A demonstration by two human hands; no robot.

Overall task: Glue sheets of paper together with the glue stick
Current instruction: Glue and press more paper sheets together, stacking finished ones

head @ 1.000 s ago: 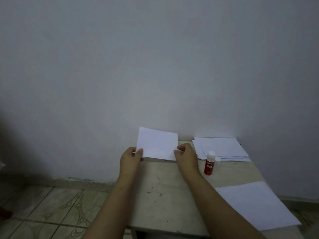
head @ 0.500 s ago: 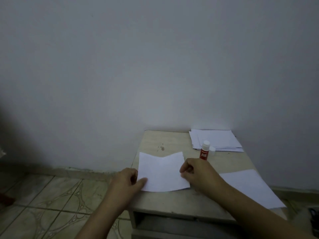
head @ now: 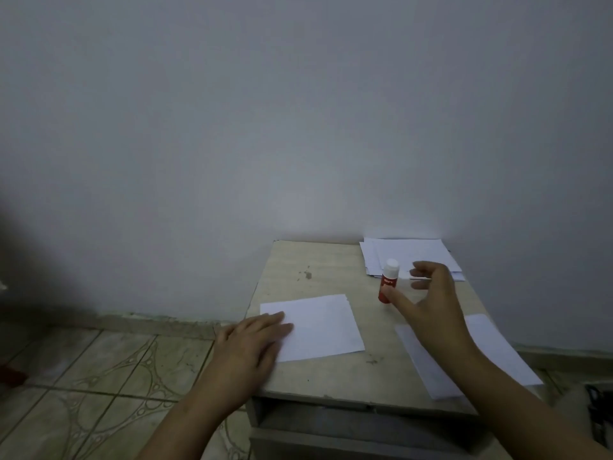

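A white sheet of paper (head: 318,327) lies flat on the small beige table (head: 325,270). My left hand (head: 252,340) rests flat on the sheet's left edge, fingers straight. A red glue stick with a white cap (head: 388,281) stands upright behind the sheet. My right hand (head: 428,300) hovers just right of the glue stick with spread, curved fingers and the thumb near its base; it holds nothing. A second white sheet (head: 491,353) lies at the table's right edge, partly under my right forearm.
A stack of white sheets (head: 411,254) sits at the table's back right corner against the wall. An open drawer slot (head: 348,426) shows below the tabletop. Tiled floor (head: 99,376) lies to the left. A dark object (head: 600,413) is at the far right.
The sheet went from held up in both hands to lying flat on the table. My right hand let go of it and moved to the glue stick; my left hand now lies flat on it.
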